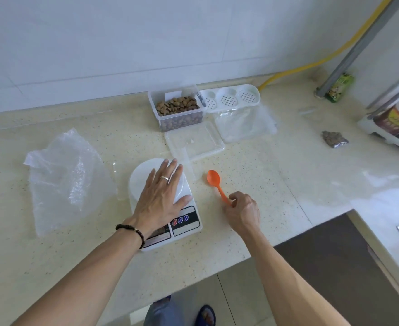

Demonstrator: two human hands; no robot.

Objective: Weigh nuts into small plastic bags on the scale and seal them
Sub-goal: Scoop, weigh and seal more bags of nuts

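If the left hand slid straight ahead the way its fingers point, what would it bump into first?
Probably the clear lid, lying just beyond the scale that the left hand rests on.

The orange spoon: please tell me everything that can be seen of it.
The small orange plastic spoon has an oval bowl and a slim, straight handle, all in one piece. It lies on the speckled beige stone countertop, bowl pointing away from the person, just right of the white digital kitchen scale and apart from it. The bowl looks empty. The right hand pinches the handle's near end with curled fingers.
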